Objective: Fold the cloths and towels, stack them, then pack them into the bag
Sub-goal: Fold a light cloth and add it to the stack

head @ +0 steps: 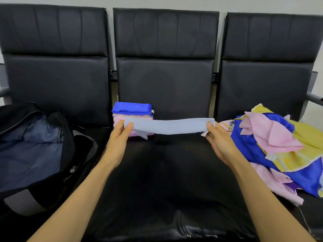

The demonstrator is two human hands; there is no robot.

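Note:
A light blue cloth, folded into a long narrow strip, is stretched level above the middle seat. My left hand pinches its left end and my right hand pinches its right end. Behind the left end stands a stack of folded cloths, pink ones below and a bright blue one on top. A loose heap of unfolded cloths in pink, blue and yellow covers the right seat. An open black bag with a blue-grey lining lies on the left seat.
Three black padded seats stand in a row with tall backs against a pale wall. A metal armrest sticks out at the far right. The middle seat's cushion lies under my forearms.

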